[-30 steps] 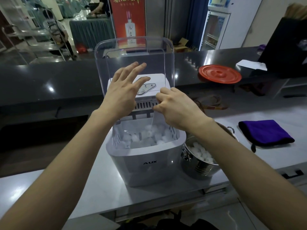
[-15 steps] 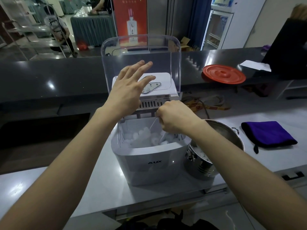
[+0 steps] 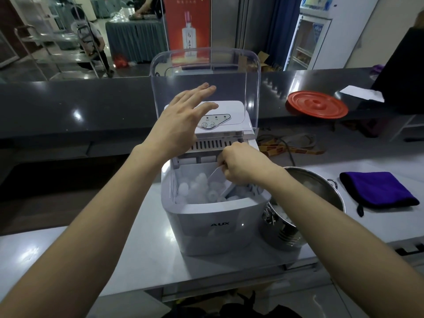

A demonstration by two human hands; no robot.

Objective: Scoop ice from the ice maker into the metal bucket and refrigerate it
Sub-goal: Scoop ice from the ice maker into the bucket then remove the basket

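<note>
Head view: your right hand [image 3: 243,166] is curled round the handle of the pale scoop [image 3: 219,180], down inside the open top of the ice maker [image 3: 213,226], toward its right rear corner. The scoop's long axis slants from your grip down and to the left, with the blade end in the ice [image 3: 202,187] heaped in the ice maker's middle. The metal bucket [image 3: 284,232] stands on the table [image 3: 137,249] just beside the ice maker's right wall, under your right forearm, so it lies to the right of the blade and a little toward you (some ice already shows inside it). The coming move turns on that, as I judge it: the load must rise over the ice maker's right rim and swing right, and your right hand is much the nearer one. Your left hand [image 3: 181,120] is open and spread above the ice maker's control panel [image 3: 215,120], in front of the raised clear lid [image 3: 206,72]; whether it touches the lid I cannot tell.
</note>
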